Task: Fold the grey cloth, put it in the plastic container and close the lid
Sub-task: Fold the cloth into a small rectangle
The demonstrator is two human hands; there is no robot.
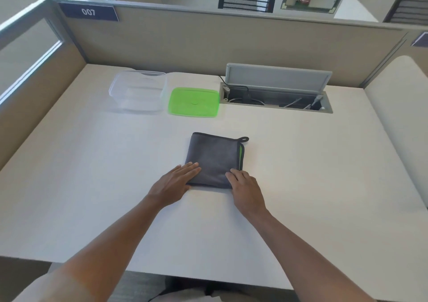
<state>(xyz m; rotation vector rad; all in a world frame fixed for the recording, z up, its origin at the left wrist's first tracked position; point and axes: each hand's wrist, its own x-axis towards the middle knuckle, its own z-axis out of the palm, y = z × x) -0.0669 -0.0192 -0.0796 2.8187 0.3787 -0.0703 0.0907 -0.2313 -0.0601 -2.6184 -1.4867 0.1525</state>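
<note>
The grey cloth lies folded into a small square in the middle of the white desk, with a green inner layer showing at its right edge and a black loop at its far right corner. My left hand rests flat on the cloth's near left corner, fingers together. On the near right corner my right hand lies flat too. Neither hand grips the cloth. The clear plastic container stands open at the back left. Its green lid lies flat beside it on the right.
An open cable hatch with a raised grey flap and wires inside sits at the back right of the desk. Beige partition walls enclose the desk at the back and both sides.
</note>
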